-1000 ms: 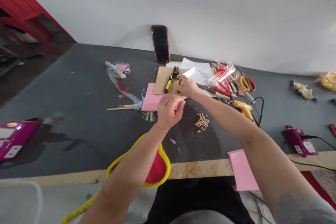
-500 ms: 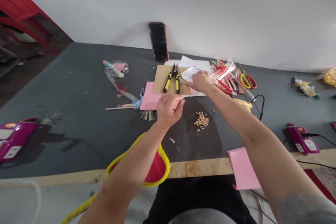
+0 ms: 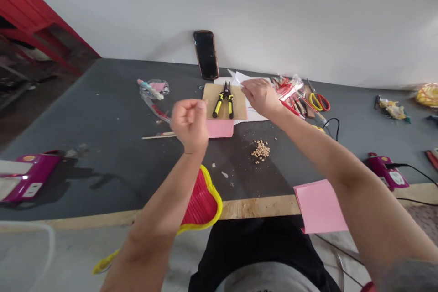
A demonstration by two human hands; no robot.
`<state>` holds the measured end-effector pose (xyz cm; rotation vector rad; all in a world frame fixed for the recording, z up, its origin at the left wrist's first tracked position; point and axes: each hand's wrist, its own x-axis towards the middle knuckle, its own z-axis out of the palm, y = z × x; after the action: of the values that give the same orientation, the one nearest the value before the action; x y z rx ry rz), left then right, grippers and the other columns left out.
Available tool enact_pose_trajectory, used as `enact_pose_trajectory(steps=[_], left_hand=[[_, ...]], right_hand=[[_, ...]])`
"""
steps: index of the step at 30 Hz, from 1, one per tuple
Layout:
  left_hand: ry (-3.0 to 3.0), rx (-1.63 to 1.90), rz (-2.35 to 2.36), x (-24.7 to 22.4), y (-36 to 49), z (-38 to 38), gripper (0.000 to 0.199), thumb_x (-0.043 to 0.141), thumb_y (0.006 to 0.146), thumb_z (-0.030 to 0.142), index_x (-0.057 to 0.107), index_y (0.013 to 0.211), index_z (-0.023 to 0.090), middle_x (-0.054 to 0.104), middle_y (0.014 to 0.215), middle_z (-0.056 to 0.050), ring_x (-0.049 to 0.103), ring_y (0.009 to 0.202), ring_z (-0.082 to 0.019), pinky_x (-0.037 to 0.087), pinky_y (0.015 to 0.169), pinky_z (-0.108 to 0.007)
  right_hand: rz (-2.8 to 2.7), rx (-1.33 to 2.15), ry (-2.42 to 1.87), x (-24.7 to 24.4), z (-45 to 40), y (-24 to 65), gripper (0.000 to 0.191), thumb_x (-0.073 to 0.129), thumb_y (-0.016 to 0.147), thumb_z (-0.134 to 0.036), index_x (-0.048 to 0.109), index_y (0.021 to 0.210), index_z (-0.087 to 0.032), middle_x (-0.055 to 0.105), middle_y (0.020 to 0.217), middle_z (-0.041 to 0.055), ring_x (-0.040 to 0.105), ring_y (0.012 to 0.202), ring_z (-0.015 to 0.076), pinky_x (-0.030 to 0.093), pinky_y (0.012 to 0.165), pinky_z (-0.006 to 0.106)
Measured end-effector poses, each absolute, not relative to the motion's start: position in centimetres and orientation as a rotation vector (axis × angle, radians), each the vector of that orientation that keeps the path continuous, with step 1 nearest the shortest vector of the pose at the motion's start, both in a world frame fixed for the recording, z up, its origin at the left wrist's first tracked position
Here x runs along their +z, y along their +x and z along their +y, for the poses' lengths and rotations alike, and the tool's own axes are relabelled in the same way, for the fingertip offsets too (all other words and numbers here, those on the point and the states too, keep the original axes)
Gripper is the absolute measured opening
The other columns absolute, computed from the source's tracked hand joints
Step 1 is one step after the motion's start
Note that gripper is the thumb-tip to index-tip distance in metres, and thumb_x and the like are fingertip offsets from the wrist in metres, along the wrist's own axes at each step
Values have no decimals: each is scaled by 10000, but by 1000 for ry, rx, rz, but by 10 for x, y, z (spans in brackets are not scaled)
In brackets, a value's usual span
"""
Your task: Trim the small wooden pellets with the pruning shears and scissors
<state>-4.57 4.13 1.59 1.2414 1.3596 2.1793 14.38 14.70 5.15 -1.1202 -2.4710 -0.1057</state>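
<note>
My left hand (image 3: pixel 189 121) is raised in a loose closed bunch above the table, left of the cardboard, with nothing visible in its fingers. My right hand (image 3: pixel 260 97) rests its fingertips on a white paper sheet (image 3: pixel 256 114) at the far side of a cardboard piece (image 3: pixel 240 106). Yellow-and-black tin snips (image 3: pixel 223 101) lie on the cardboard, between my hands. A pink paper sheet (image 3: pixel 220 128) lies at the cardboard's near edge, its left part hidden behind my left hand. A pile of tan granules (image 3: pixel 260 151) lies nearer me.
A phone (image 3: pixel 205 54) leans on the wall behind the dark tabletop (image 3: pixel 102 114). Red-handled tools in clear plastic (image 3: pixel 290 90) and red-yellow scissors (image 3: pixel 319 102) lie right of the paper. A pink paper stack (image 3: pixel 320 206) overhangs the wooden front edge. Purple plug boards (image 3: pixel 34 174) stand at both sides.
My left hand has lifted and moved left, off the pink sheet, its fingers bunched. My right hand has shifted farther up the white paper. The snips have stayed on the cardboard.
</note>
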Motion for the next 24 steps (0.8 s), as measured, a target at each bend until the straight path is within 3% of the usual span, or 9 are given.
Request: enact_pose_trajectory(steps=[4,6,9,13,15,20,24], left_hand=[[1181,2373,1202,43,-65,44,221,727,853,420,614,864,231,706,813,14,715,812,-168,549,842,-369],[1197,2284,1202,55,-71,36,238,727,867,445,611,874,237,691,813,40,708,845,-150,541,818,-348],[1198,1952,1238,67,-70,14,313,770,828,492,616,844,220,695,790,21,685,799,-142,538,747,-317],[1151,1333,1266,63,-60,-19,417,838,695,546,642,787,190,706,818,-45,658,776,-175,547,712,-325],[1112,1103,1297,54,-57,-30,429,834,664,547,632,761,181,685,834,-37,647,820,-182,542,744,-327],[984,1014,1452,31,-61,-34,477,851,553,543,605,749,183,644,828,-13,611,843,-183,507,726,-294],[1112,1092,1457,26,-67,-28,452,846,586,543,666,790,182,666,803,-21,605,776,-175,508,707,-291]], right_hand=[[-2639,-184,-692,46,73,149,330,410,1057,-242,705,1195,-185,737,1239,91,615,1215,238,417,1094,476],[-2731,-260,-531,32,33,147,301,441,1041,-195,714,1167,-193,749,1226,77,623,1201,229,398,1133,486],[-2852,-253,-572,9,-11,139,295,473,1019,-162,707,1196,-136,723,1278,132,617,1231,254,401,1151,489],[-2962,-54,-806,-6,-36,128,554,531,995,-539,581,1427,-196,602,1439,195,533,1357,358,370,1150,606],[-3012,6,-882,-6,-40,126,648,510,965,-638,523,1487,-255,527,1512,208,466,1419,396,325,1159,649],[-3107,57,-927,-3,-43,123,649,473,980,-640,480,1523,-285,452,1582,187,381,1484,399,267,1197,635],[-3057,84,-882,3,-38,128,625,530,980,-584,510,1500,-239,483,1558,191,411,1474,368,291,1210,602]])
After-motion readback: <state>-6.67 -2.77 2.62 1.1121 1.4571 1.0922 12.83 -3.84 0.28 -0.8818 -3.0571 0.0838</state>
